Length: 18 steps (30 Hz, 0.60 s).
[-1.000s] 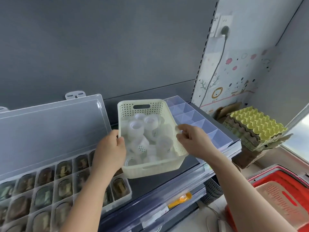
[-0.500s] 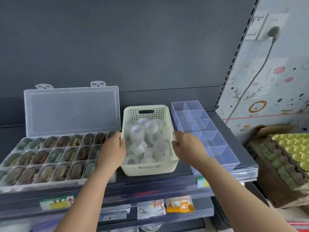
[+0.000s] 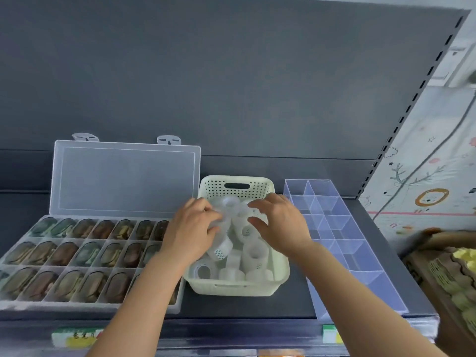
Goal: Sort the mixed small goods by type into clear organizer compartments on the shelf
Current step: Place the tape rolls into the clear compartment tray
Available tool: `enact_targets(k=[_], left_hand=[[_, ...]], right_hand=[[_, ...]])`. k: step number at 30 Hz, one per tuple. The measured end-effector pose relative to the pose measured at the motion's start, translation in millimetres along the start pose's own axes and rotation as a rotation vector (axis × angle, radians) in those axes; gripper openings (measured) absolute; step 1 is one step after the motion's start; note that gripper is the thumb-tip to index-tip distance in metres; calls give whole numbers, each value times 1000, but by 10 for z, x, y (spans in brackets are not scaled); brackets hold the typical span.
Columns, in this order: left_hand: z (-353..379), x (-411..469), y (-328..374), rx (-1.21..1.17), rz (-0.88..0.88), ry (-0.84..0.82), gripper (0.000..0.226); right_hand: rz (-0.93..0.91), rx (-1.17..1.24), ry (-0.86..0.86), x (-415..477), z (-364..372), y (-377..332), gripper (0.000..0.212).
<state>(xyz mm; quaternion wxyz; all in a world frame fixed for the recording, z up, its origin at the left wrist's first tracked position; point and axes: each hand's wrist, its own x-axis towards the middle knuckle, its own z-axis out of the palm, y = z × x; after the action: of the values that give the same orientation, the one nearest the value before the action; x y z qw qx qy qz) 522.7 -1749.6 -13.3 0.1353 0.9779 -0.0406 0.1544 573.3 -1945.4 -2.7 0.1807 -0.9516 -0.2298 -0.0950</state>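
Basket [image 3: 219, 189] set down on the shelf [image 3: 296, 306], the left hand [image 3: 190, 229] and right hand [image 3: 279, 224] now reach inside. Both curve over white rolls [image 3: 253, 253], grip unclear; sorting can begin.

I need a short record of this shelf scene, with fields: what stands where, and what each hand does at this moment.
place: dark shelf
cream basket: on the shelf between the two organizers, holds white plastic cylinders
left organizer: lid open and upright, compartments hold dark small goods
right organizer: clear, lidless, divided, right of the basket
left hand: inside the basket, fingers on the cylinders; whether it holds one is unclear
right hand: inside the basket, fingers bent over the cylinders; hold unclear
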Motion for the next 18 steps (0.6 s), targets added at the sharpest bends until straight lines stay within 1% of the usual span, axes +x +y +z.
enact_targets(k=[3,8,13,18], left_hand=[[54,43,-11,-15,30,-14,25],[75,88,-31,-90,-8,23,19],[5,249,102,-184,-57,110,17],[-2,537,492,-271,-37,209,14]], right_hand=[[-11,-10,-125,111,86,-23,30],[-12,44,-142,209,132,28,21],[-16,143,-52,286,11,182,19],[34,220,58,333,-232,555,18]])
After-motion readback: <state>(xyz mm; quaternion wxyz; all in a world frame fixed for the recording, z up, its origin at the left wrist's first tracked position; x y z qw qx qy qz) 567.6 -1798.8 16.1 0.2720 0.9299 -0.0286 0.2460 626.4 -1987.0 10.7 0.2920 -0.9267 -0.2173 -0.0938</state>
